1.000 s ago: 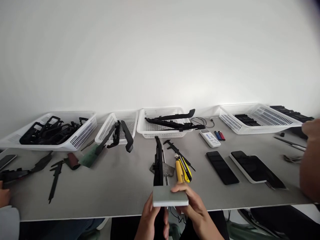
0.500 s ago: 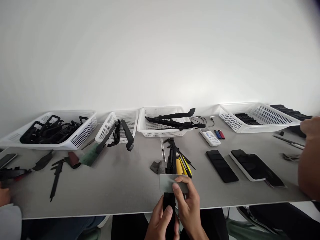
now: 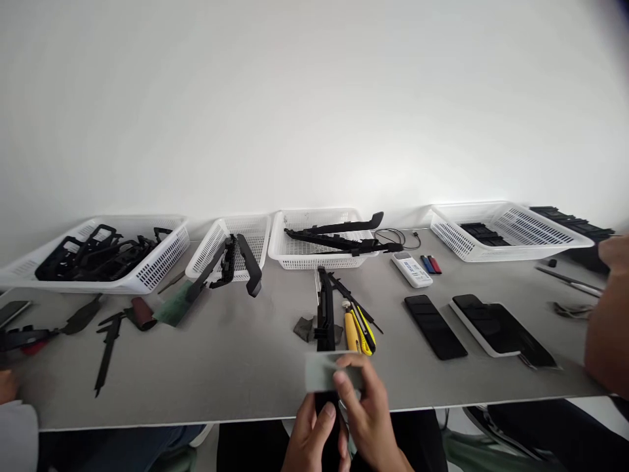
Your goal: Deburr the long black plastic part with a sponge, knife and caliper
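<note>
A long black plastic part points away from me over the table's front edge, with its near end in my left hand. The left thumb lies along its top. My right hand pinches a pale grey-green rectangular sheet between thumb and fingers. That sheet lies across the black part, just ahead of the left hand, and hides a stretch of it. Beyond my hands a dark grey crumpled piece sits beside the part. A yellow-handled tool and a yellow-and-black utility knife lie to the right.
White baskets with black parts line the wall: left basket, small basket, middle basket, right basket. Phones, a white device and calipers lie around. Other people's arms show at both sides.
The sheet has slid a little toward me and left along the black part. The part's far end has shifted slightly left. Both hands keep their hold.
</note>
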`<state>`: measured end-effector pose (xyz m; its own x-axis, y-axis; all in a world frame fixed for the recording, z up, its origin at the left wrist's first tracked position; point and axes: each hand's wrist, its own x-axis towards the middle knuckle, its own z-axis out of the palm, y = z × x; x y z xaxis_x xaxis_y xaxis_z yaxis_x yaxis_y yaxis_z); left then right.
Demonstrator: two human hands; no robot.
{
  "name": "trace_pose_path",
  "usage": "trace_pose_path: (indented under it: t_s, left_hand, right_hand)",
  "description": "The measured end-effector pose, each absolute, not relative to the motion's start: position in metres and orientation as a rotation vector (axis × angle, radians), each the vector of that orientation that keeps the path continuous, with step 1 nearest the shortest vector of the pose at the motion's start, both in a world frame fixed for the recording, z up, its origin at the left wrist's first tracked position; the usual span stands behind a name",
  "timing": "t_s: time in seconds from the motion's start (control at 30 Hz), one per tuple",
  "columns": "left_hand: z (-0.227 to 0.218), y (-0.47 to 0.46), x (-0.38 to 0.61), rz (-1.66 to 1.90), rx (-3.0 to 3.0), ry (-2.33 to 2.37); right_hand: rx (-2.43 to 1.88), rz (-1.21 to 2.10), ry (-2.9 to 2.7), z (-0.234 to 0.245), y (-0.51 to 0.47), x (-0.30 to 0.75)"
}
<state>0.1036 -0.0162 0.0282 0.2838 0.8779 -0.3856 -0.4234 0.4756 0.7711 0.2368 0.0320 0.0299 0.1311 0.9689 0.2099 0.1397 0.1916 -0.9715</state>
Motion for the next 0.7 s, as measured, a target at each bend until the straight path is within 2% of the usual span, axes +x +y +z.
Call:
trace_pose_path:
  t_s: [0.17,0.27,0.4,0.5,0.7]
  left_hand:
    - [0.037,-0.011,0.1,0.986,0.623,0.902]
    - [0.039,-0.008,0.099,0.994,0.638,0.903]
    - [0.029,-0.005,0.099,0.979,0.652,0.85]
    - [0.024,-0.005,0.099,1.005,0.651,0.813]
    - [0.033,-0.009,0.095,0.925,0.659,0.86]
  right_hand:
    - [-1.232,0.913,-1.137,0.028,0.028,0.237]
    - [-1.168,1.064,-1.206,0.027,0.025,0.238]
    - [-1.238,0.914,-1.118,0.024,0.023,0.237]
    - [-1.173,1.051,-1.237,0.022,0.025,0.239]
    - [-1.133,1.007,-1.323,0.023,0.035,0.25]
